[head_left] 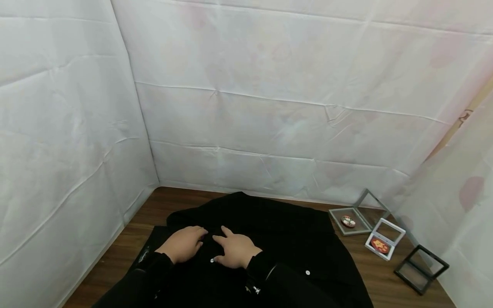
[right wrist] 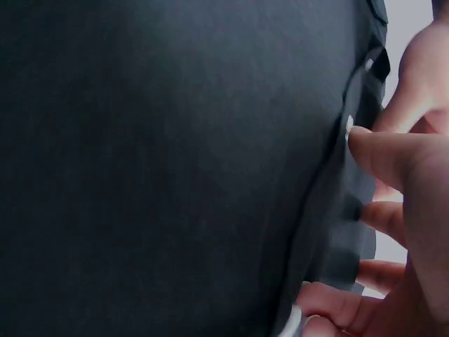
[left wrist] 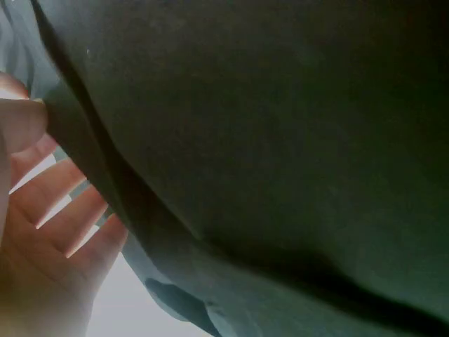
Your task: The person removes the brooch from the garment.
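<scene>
A black shirt [head_left: 269, 226] with white buttons lies spread on the wooden table. My left hand [head_left: 185, 244] rests on its left part, with fingertips on the cloth. Beside it, my right hand [head_left: 236, 249] lies on the shirt with fingers spread, close to a white button [head_left: 212, 260]. In the left wrist view, the left hand's extended fingers [left wrist: 52, 203] meet a fold of the cloth. The right wrist view has the right thumb [right wrist: 382, 151] by a button on the front strip, and the other fingertips touch the cloth.
At the right stand several small open cases: a grey one [head_left: 344, 231], a white one [head_left: 387, 256] with a red and yellow round inset, and a black one [head_left: 414, 278]. White sheeting [head_left: 269, 107] hangs behind and at both sides of the wooden table [head_left: 366, 265].
</scene>
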The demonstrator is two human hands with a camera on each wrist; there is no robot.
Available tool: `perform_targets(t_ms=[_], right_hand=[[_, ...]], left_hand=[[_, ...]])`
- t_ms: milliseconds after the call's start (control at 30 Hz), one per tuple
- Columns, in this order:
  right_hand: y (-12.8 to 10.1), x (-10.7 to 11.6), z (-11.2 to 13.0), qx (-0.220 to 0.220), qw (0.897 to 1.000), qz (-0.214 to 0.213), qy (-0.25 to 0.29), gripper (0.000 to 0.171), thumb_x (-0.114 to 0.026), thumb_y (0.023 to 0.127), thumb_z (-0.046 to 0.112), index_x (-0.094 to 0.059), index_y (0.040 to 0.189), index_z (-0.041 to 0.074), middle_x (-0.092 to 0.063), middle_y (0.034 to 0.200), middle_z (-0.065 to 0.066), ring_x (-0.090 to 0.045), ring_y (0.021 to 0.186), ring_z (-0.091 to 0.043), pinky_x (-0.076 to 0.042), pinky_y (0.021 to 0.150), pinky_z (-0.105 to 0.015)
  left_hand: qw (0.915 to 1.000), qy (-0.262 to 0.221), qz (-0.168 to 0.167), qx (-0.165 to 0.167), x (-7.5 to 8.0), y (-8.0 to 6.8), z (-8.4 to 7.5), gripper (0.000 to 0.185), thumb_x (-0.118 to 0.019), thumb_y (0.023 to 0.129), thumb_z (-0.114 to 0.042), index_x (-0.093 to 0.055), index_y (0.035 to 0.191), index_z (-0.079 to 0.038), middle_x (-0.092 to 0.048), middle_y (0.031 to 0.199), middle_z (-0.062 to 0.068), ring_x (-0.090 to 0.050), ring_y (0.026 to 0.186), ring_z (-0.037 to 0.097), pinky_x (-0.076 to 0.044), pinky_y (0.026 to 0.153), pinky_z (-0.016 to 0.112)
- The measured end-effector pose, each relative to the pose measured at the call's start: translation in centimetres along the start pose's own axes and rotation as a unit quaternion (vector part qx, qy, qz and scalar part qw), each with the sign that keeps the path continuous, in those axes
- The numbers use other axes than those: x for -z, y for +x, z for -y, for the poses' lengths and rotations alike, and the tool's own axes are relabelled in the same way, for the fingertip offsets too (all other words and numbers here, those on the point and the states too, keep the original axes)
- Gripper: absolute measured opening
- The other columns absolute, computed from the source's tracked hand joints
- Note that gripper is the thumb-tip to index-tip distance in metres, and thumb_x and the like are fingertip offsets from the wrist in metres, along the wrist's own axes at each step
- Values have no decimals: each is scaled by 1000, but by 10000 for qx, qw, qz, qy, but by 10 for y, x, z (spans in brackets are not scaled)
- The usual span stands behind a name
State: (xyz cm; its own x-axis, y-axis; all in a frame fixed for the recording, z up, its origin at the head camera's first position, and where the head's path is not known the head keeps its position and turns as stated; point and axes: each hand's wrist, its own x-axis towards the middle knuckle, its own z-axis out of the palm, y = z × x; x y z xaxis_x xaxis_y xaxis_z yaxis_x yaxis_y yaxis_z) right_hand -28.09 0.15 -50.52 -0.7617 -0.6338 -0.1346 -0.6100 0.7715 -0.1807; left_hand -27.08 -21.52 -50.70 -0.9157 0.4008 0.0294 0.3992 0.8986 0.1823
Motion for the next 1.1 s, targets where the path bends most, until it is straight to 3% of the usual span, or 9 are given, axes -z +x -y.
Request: perform_targets(t_ms=[200, 300, 433, 600, 867, 1100], right_hand=[[12, -14, 1, 85, 9998, 97, 167, 66, -63, 96, 62, -48, 154, 34, -34, 165, -4, -67, 112, -14, -52, 73, -25], [13, -14, 2, 49, 9995, 131, 286, 66, -63, 96, 62, -50, 153, 34, -35, 164, -4, -67, 112, -15, -51, 71, -24], [13, -10, 3, 1, 9991, 191, 386, 65, -63, 96, 62, -50, 153, 33, -35, 164, -4, -68, 109, -15, -50, 70, -25], [15, -11, 4, -7, 9988, 233, 430, 65, -62, 96, 63, -50, 153, 35, -34, 165, -2, -66, 115, -16, -51, 73, -25], [20, -15, 2, -40, 9977, 299, 603, 66, -65, 93, 63, -51, 152, 37, -34, 165, -1, -59, 126, -19, -54, 88, -32], [25, -12, 3, -27, 9977, 192, 644, 74, -71, 91, 60, -47, 155, 31, -38, 163, -3, -60, 125, -19, -53, 95, -35]], left_hand=[[9999, -35, -19, 96, -5, 4, 1, 28, -70, 98, -13, -69, 125, -7, -68, 126, 8, -64, 118, 28, -52, 101, 47], [9999, -8, -30, 126, -5, 3, 3, 27, -65, 100, -10, -69, 127, -7, -67, 129, 8, -63, 120, 27, -51, 102, 45], [9997, 18, -163, 167, -5, 0, 7, 29, -69, 98, -7, -71, 127, -12, -66, 127, 3, -65, 114, 22, -54, 98, 42], [9993, 186, -280, 182, -4, -3, 8, 30, -74, 96, -11, -73, 125, -15, -65, 119, -1, -68, 102, 17, -57, 89, 37], [9979, 504, -389, 94, -5, -5, 8, 24, -76, 93, -8, -73, 116, -13, -71, 117, 2, -68, 108, 22, -56, 93, 41], [9986, 342, -394, 79, -7, 0, 9, 22, -73, 93, -5, -73, 113, -13, -72, 110, 0, -69, 102, 20, -56, 90, 40]])
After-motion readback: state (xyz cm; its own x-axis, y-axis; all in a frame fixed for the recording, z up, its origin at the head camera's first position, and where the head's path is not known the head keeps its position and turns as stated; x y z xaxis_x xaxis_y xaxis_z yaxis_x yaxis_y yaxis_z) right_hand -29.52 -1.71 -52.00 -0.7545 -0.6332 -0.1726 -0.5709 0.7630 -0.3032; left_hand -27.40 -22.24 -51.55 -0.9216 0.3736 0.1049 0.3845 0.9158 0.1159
